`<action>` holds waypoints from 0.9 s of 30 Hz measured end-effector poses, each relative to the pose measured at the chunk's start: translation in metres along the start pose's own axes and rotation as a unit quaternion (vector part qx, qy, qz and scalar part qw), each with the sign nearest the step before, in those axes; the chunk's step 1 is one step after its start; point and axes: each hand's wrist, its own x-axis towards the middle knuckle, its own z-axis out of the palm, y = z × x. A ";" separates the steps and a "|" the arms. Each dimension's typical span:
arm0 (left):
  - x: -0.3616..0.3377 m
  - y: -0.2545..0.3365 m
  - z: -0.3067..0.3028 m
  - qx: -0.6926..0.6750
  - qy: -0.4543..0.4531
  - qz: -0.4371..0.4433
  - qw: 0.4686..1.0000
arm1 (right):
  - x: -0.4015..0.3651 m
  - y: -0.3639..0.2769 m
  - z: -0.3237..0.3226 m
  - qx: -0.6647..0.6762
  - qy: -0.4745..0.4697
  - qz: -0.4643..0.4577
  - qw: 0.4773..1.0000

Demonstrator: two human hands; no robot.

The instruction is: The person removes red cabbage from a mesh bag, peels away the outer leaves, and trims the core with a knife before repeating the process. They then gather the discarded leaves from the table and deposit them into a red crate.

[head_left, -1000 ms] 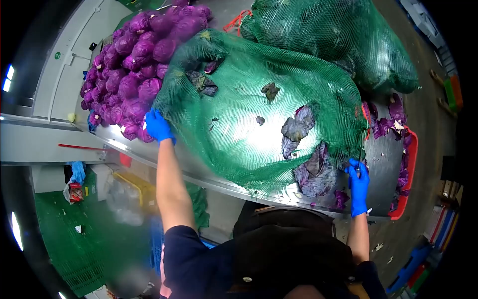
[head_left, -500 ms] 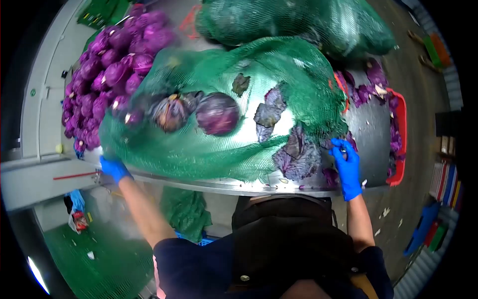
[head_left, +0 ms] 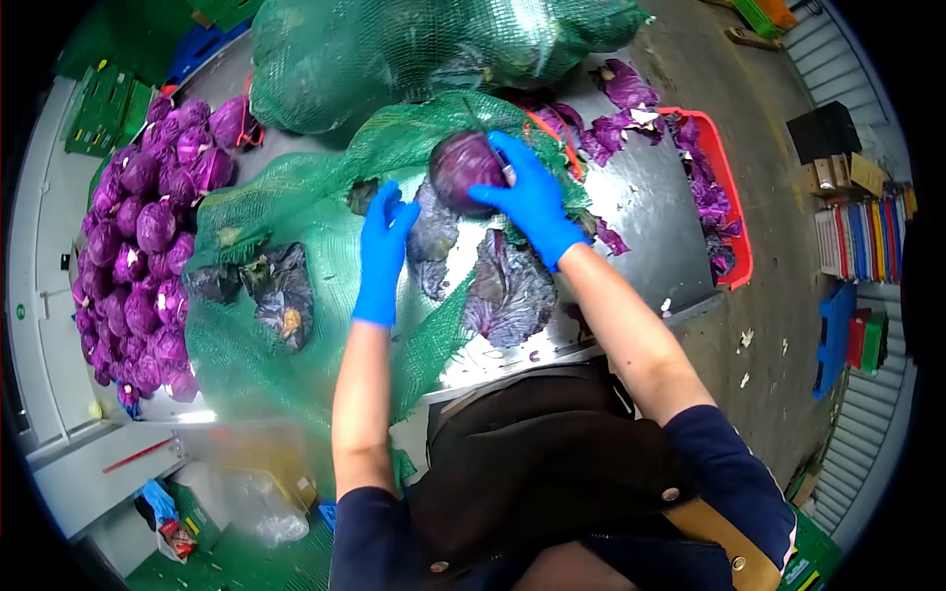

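A nearly empty green net sack (head_left: pixel 296 286) lies spread over the steel table (head_left: pixel 650 227). My right hand (head_left: pixel 529 197), in a blue glove, grips a red cabbage head (head_left: pixel 463 169) at the sack's far part, with a small blade-like thing against it. In a matching blue glove, my left hand (head_left: pixel 382 251) hovers over the netting just left of the cabbage, fingers apart and holding nothing. Loose dark cabbage leaves (head_left: pixel 507 291) lie in and under the net. Another dark leaf clump (head_left: pixel 281 295) sits inside the sack to the left.
A heap of red cabbages (head_left: pixel 148 246) fills the table's left side. A full green net sack (head_left: pixel 394 49) lies at the far end. A red tray (head_left: pixel 724 197) with purple leaf scraps sits at the right edge. Crates and boxes (head_left: pixel 847 246) stand on the floor to the right.
The view has swung. My right hand has left the sack's right edge and taken hold of a cabbage. My left hand has let go of the left edge and moved to the middle.
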 end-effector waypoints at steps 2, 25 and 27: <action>0.024 0.012 0.036 -0.104 -0.005 -0.105 0.989 | -0.021 -0.007 0.005 -0.059 0.008 -0.049 0.997; -0.134 0.010 0.231 -0.037 -0.132 -0.072 0.988 | -0.187 0.070 -0.175 0.236 0.064 0.216 0.945; -0.129 -0.004 0.241 -0.036 -0.139 -0.040 0.989 | -0.188 0.080 -0.185 0.267 0.060 0.310 0.911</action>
